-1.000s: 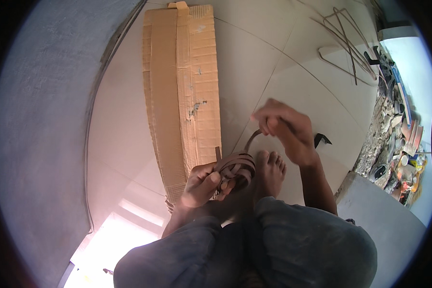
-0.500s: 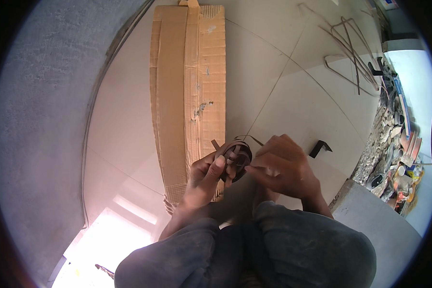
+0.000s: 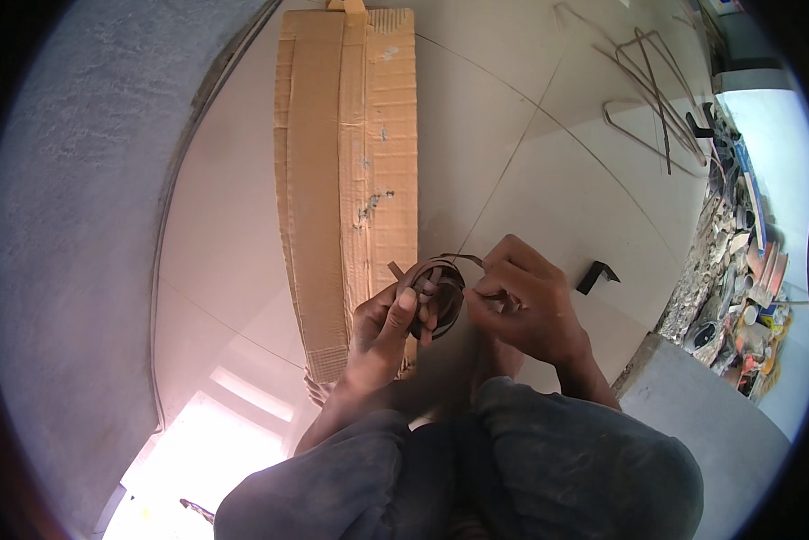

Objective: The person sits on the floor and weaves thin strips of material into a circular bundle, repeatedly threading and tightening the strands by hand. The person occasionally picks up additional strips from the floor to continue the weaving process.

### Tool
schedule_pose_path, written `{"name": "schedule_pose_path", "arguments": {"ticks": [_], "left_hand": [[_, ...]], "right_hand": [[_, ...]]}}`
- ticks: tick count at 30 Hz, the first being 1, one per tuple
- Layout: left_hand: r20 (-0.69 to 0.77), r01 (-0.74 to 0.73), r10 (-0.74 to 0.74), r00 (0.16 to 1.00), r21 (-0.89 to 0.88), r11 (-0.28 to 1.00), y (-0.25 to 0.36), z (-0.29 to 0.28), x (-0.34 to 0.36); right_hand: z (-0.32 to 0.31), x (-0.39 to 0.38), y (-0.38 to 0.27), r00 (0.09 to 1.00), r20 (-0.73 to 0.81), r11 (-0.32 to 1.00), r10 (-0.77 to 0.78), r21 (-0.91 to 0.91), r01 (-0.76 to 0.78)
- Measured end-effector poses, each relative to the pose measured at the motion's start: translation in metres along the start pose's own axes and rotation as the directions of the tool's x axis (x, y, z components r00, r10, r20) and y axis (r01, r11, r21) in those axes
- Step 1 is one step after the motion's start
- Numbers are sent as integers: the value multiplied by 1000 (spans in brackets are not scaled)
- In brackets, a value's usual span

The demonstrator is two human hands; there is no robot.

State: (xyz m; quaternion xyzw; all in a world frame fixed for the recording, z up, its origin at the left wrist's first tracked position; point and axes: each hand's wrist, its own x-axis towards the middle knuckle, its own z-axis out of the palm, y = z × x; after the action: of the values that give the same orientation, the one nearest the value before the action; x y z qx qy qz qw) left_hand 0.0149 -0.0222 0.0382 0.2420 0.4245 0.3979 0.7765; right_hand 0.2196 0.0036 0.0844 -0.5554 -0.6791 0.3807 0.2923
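So from where I'm watching, the left hand [image 3: 388,326] is gripping a small coil of dark strap [image 3: 436,295], thumb pressed on the front of it, holding it up just above the knees and over the lower end of the flattened cardboard sheet [image 3: 350,171]. The right hand [image 3: 521,301] is pinched shut on the loose tail of that same strap right beside the coil, fingers curled tight. Both hands are almost touching, with the coil sitting between them.

My read is we're mid-wind: the strap is being rolled up onto itself and the tail fed round. I'd guess the next bit needs the left hand to keep the roll from springing open while the right pulls the tail snug and lays it flat on the outer turn. Can't tell how much tail is left, it's hidden behind the fingers.

Off to the right there's a small black bracket [image 3: 597,273] on the tiled floor [image 3: 530,117], well apart from the hands, and more bent strips [image 3: 643,99] further up.
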Motion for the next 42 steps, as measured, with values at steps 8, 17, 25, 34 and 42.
{"name": "schedule_pose_path", "arguments": {"ticks": [8, 17, 25, 34, 42], "left_hand": [[44, 5, -9, 999, 86, 996, 2, -4, 0], [118, 19, -34, 992, 127, 992, 1, -5, 0], [134, -3, -35, 990, 272, 962, 4, -1, -6], [198, -70, -14, 980, 409, 910, 2, -6, -10], [260, -145, 9, 966, 509, 848, 9, -6, -12]], "right_hand": [[2, 2, 3, 997, 75, 996, -22, -88, 28], [8, 0, -8, 998, 11, 987, -62, -151, 63], [-11, 2, -15, 978, 206, 996, -40, -67, 54], [-7, -16, -12, 993, 107, 990, -44, -125, 58], [-9, -9, -18, 971, 132, 800, -197, -551, 237]]}}
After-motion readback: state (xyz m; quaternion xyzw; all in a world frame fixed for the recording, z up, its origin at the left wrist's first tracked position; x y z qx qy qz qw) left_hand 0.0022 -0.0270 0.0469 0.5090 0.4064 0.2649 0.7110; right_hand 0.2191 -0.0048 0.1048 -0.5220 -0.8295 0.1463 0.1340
